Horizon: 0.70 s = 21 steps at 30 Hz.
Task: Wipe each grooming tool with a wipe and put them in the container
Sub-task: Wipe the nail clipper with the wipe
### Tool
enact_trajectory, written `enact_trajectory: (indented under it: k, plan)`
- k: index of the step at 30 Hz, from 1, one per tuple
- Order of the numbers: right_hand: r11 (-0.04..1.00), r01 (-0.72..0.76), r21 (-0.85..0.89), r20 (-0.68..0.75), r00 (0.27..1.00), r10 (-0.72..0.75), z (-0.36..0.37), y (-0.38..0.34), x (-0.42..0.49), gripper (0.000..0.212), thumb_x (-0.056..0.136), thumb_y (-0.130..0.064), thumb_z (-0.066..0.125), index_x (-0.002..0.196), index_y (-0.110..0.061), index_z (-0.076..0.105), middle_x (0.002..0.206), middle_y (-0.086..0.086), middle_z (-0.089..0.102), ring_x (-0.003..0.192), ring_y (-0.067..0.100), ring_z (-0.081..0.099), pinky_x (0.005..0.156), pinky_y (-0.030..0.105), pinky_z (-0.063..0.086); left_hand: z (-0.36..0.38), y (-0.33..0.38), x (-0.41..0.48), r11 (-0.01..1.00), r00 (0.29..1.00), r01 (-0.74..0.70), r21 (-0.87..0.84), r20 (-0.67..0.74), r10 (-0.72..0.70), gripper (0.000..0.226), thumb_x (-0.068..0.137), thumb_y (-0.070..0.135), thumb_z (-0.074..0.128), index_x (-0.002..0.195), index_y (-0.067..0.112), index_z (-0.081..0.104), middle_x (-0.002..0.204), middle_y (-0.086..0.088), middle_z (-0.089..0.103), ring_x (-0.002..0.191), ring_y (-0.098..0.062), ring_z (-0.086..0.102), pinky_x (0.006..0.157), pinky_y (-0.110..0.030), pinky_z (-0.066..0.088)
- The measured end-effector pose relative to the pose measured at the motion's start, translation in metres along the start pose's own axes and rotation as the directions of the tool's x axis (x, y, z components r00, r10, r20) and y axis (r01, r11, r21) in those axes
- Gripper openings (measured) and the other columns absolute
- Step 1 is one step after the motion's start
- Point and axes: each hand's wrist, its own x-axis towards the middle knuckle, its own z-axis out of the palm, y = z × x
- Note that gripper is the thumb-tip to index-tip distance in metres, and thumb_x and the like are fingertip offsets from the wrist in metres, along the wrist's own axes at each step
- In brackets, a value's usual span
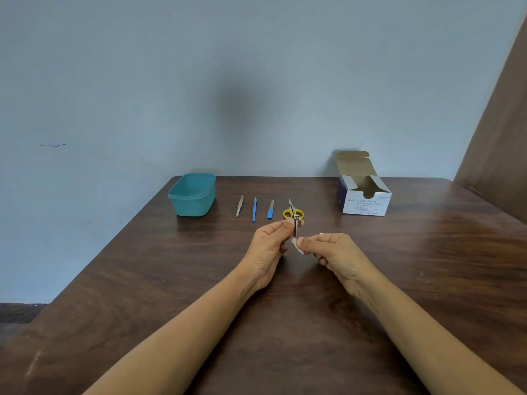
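Note:
My left hand (269, 246) pinches a small silver metal tool, apparently a nail clipper (296, 228), upright above the table's middle. My right hand (333, 250) pinches a white wipe (298, 246) against the tool's lower end. Behind my hands, a row lies on the table: silver tweezers (239, 206), a thin blue tool (254, 210), a blue-handled nail file (270, 210) and yellow-handled scissors (293, 211). A teal container (192, 195) stands open at the row's left end, and nothing shows inside it.
An open box of alcohol swabs (365, 195) stands at the back right of the brown wooden table (285, 323). A grey wall runs right behind the table's far edge. A brown panel (502, 155) rises at the right.

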Motion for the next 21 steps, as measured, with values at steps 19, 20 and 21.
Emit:
enact_trajectory:
  k: [19, 20, 21]
  plan:
    - [0.997, 0.078, -0.017, -0.036, 0.996, -0.079, 0.003, 0.011, 0.002, 0.011, 0.074, -0.027, 0.078, 0.075, -0.016, 0.079, 0.079, -0.010, 0.075, 0.102, 0.002, 0.056, 0.085, 0.022, 0.037, -0.011, 0.016, 0.005, 0.930, 0.978, 0.178, -0.321, -0.043, -0.202, 0.038, 0.097, 0.023, 0.052, 0.070, 0.018, 0.079, 0.092, 0.001, 0.063, 0.062, -0.004, 0.041, 0.061, -0.021, 0.028]
    - [0.997, 0.082, -0.016, -0.057, 0.995, -0.083, 0.004, 0.011, 0.002, 0.010, 0.074, -0.027, 0.079, 0.075, -0.017, 0.079, 0.080, -0.011, 0.075, 0.108, 0.004, 0.053, 0.087, 0.024, 0.036, -0.011, 0.017, 0.005, 0.924, 0.976, 0.180, -0.337, -0.053, -0.209, 0.035, 0.098, 0.022, 0.052, 0.075, 0.016, 0.077, 0.092, 0.001, 0.064, 0.061, -0.004, 0.041, 0.060, -0.020, 0.028]
    - [0.997, 0.081, -0.012, -0.072, 0.994, -0.082, 0.006, 0.010, 0.002, 0.009, 0.075, -0.026, 0.078, 0.075, -0.017, 0.079, 0.078, -0.012, 0.074, 0.105, 0.004, 0.052, 0.085, 0.023, 0.036, -0.012, 0.018, 0.006, 0.918, 0.974, 0.180, -0.353, -0.068, -0.217, 0.029, 0.098, 0.022, 0.051, 0.082, 0.016, 0.074, 0.092, 0.001, 0.065, 0.059, -0.004, 0.041, 0.060, -0.020, 0.029]
